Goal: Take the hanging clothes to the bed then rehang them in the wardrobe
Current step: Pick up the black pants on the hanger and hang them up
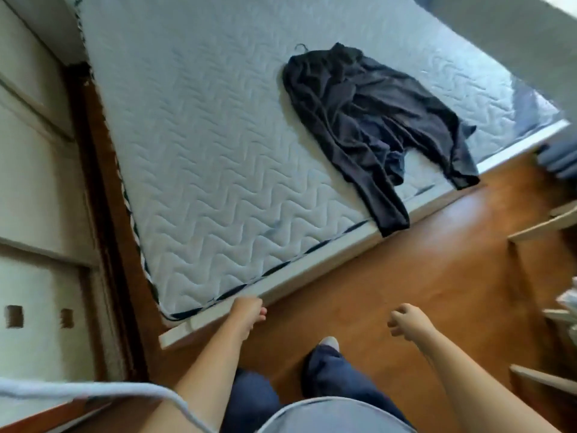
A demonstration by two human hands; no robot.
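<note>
A dark garment (371, 120) lies crumpled on the quilted white mattress (199, 145), its sleeves trailing over the bed's near edge. A thin hanger hook (301, 46) pokes out at its top. My left hand (248, 310) hangs near the bed's front corner, fingers loosely curled, holding nothing. My right hand (406, 320) hovers over the wooden floor, fingers loosely curled and empty. Both hands are well short of the garment.
Cream wardrobe panels (34, 182) with small square handle holes run along the left. The wooden floor (421, 260) stretches in front of the bed. Shelving edges (543, 223) and folded blue items (559, 160) sit at the right. My legs in blue trousers (327, 376) stand below.
</note>
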